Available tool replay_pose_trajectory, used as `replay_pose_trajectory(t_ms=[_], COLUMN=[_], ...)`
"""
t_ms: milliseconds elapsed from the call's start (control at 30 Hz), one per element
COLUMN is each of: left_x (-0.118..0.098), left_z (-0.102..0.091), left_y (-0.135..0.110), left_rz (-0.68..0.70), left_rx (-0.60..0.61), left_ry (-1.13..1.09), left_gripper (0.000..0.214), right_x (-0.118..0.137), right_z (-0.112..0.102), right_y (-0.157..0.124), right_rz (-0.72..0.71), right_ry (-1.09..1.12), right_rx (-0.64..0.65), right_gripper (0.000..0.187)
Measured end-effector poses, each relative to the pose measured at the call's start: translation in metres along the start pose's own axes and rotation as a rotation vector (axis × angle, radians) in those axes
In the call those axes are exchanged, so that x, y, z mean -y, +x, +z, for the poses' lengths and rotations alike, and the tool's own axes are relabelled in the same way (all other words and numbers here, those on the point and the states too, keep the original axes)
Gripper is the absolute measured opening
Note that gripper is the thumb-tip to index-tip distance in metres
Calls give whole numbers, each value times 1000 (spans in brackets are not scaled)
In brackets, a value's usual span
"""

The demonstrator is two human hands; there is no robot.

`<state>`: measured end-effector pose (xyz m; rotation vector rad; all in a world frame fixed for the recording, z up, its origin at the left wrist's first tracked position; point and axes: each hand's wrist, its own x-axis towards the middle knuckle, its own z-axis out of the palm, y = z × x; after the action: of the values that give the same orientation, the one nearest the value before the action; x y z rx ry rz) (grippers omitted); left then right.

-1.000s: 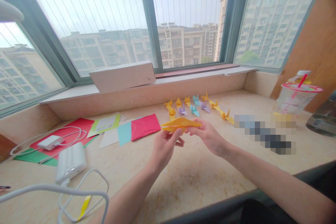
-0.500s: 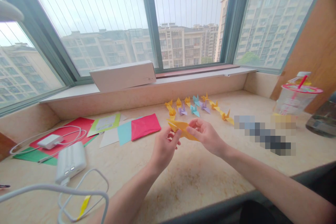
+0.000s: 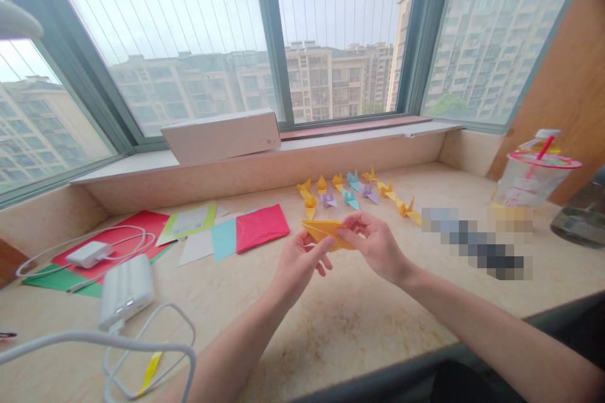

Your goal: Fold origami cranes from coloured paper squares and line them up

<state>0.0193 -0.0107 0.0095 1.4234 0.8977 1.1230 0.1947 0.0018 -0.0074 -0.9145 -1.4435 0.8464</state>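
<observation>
Daylight pours through the windows [image 3: 340, 19] over a pale stone counter [image 3: 359, 321], with apartment blocks [image 3: 319, 85] standing outside. From the head camera, the one view of it, I see two bare forearms coming in from the near side and meeting around a piece of folded yellow paper [image 3: 323, 227], held up over the middle of the counter. Its long axis runs roughly left to right, with a pointed tip at the left end. The left hand [image 3: 297, 259] pinches it from below and left, thumb pressed on the near face; the right hand [image 3: 379, 245] grips the right end between thumb and bent fingers. So the paper lies directly between the two, both hands touching it, and neither seems clearly nearer. Small fingertip details are too fine to tell.

Just beyond sit the little folded cranes [image 3: 350, 199] in yellow, teal and lilac. Left of the hands lies a flat red packet [image 3: 262, 227], overlapping a light blue sheet [image 3: 224, 241]. Farther left and nearer is a white power bank [image 3: 128, 289]; a lidded cup [image 3: 527, 179] stands far right.
</observation>
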Motion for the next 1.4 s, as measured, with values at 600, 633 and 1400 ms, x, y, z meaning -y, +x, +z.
replay_pose_trajectory(t_ms=[600, 633, 1400], left_x=[4, 3, 7], left_z=[3, 3, 3], left_y=[-1, -1, -2], left_rz=[7, 9, -7], left_rx=[-90, -101, -116], left_ry=[-1, -4, -25], left_gripper=[31, 32, 47], right_x=[8, 8, 7], right_z=[-1, 0, -2], right_y=[-8, -8, -6], right_rz=[-412, -414, -372], right_ry=[-263, -269, -322], right_rx=[112, 125, 93], right_gripper=[17, 18, 14])
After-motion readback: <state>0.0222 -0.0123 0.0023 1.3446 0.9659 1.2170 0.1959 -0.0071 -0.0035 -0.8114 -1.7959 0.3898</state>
